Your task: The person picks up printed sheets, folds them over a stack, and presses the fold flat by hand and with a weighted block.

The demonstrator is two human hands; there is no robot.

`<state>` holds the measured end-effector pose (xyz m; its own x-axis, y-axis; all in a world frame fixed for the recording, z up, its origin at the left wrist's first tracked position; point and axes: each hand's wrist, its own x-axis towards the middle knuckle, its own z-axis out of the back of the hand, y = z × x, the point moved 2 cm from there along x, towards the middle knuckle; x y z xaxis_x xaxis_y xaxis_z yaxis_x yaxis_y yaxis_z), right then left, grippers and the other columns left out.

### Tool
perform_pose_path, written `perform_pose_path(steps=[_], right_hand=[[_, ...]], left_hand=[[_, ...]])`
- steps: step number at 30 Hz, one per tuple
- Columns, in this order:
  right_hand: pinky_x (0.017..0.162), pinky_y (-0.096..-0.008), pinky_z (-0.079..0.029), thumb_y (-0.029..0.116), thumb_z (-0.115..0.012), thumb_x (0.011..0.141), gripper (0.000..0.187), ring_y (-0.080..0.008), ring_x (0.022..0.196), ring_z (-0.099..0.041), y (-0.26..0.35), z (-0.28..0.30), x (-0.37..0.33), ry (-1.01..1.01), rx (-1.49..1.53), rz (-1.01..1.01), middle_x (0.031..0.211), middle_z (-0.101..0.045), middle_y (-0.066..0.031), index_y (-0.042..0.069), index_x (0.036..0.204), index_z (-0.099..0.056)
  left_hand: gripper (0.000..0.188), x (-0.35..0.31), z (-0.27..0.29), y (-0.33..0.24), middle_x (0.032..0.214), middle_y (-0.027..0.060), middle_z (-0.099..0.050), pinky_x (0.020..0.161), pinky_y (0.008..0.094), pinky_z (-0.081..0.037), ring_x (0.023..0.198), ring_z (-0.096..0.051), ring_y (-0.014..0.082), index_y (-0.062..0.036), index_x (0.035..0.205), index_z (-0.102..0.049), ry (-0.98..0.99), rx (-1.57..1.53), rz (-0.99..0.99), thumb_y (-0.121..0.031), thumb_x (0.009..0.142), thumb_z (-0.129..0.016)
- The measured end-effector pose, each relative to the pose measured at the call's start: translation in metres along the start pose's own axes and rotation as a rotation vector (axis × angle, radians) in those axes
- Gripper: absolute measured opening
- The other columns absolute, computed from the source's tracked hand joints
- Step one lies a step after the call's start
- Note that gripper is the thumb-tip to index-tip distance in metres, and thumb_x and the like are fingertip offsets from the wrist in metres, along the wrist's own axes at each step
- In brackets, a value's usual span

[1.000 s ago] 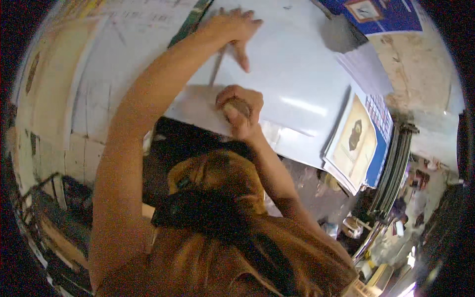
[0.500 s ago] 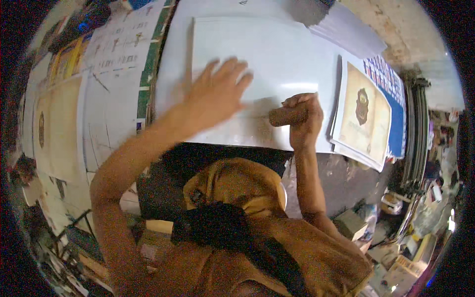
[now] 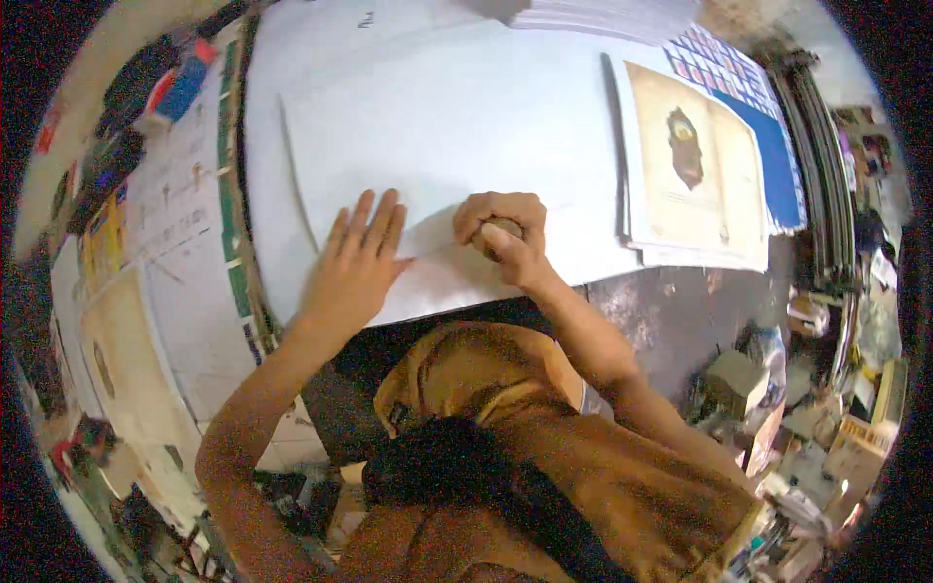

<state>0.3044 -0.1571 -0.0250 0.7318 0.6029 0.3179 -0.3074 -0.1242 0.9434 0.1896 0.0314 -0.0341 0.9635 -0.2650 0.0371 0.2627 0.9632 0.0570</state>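
Observation:
A large white sheet (image 3: 408, 136) lies on the white-topped table before me, its left edge lifting slightly. My left hand (image 3: 358, 262) rests flat near the front left of this sheet, fingers stretched out and apart, holding nothing. To its right, my right hand (image 3: 525, 243) is closed around a brown block (image 3: 507, 227) with a rounded end, possibly wood. The fist sits on or just over the sheet; I cannot tell whether the block presses on it. Most of the block is hidden by my fingers.
At the right lies a stack of cream printed sheets (image 3: 724, 175) with a dark emblem, partly over a blue printed sheet (image 3: 777, 146). White paper (image 3: 603, 17) is piled at the back. More printed sheets (image 3: 126, 330) cover the left surface. Boxes (image 3: 734, 379) stand at lower right.
My left hand has come down toward me and now lies flat. My right hand has shifted left with the block, which is now more upright in the fist. The view has also shifted.

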Motion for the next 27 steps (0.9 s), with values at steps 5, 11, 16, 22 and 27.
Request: perform_pose_path(steps=[5,11,16,22,27], right_hand=[[0.062,-0.0358,-0.05,0.04,-0.045,0.086,0.052,-0.0264,0.064,-0.06,-0.004,0.061,-0.011,-0.315,-0.054,0.09,0.067,-0.061,-0.0184,-0.006,0.063,-0.054],[0.056,-0.0331,-0.049,0.034,-0.047,0.086,0.045,-0.0221,0.057,-0.057,0.034,0.082,-0.018,-0.468,-0.217,0.351,0.068,-0.062,-0.0169,-0.004,0.065,-0.056],[0.059,-0.0418,-0.051,0.051,-0.039,0.087,0.059,-0.0284,0.064,-0.059,-0.007,0.112,-0.037,-0.346,-0.374,0.133,0.074,-0.061,-0.0188,-0.003,0.072,-0.057],[0.052,-0.0347,-0.048,0.038,-0.049,0.089,0.043,-0.0227,0.057,-0.056,-0.008,0.097,-0.004,-0.635,0.388,-0.003,0.063,-0.056,-0.0133,0.002,0.066,-0.053],[0.085,-0.0433,-0.044,0.045,-0.04,0.091,0.055,-0.0312,0.092,-0.054,0.081,-0.011,-0.004,-0.119,0.104,0.112,0.085,-0.059,-0.0182,0.0,0.064,-0.057]], left_hand=[[0.075,0.0,0.006,0.001,0.155,0.0154,-0.024,0.115,0.0499,-0.023,0.143,-0.023,0.0351,0.0009,0.145,-0.032,-0.042,-0.024,0.001,-0.039,0.088,-0.059],[0.075,-0.012,-0.006,0.002,0.155,0.0143,-0.025,0.116,0.0487,-0.023,0.143,-0.023,0.0341,0.0002,0.144,-0.032,-0.043,-0.054,0.038,-0.04,0.087,-0.06],[0.074,0.001,0.002,-0.007,0.155,0.0143,-0.025,0.115,0.0487,-0.024,0.142,-0.024,0.0342,0.0006,0.144,-0.033,-0.1,-0.007,-0.006,-0.042,0.089,-0.057],[0.071,-0.001,0.015,0.0,0.152,0.0202,-0.028,0.115,0.0468,-0.026,0.14,-0.028,0.0376,0.0028,0.144,-0.031,-0.116,-0.332,0.121,-0.034,0.09,-0.06],[0.084,-0.003,0.074,-0.056,0.138,0.0286,-0.041,0.109,0.0458,-0.035,0.127,-0.043,0.0428,0.0042,0.144,-0.023,-0.292,-0.892,0.095,-0.013,0.076,-0.071]])
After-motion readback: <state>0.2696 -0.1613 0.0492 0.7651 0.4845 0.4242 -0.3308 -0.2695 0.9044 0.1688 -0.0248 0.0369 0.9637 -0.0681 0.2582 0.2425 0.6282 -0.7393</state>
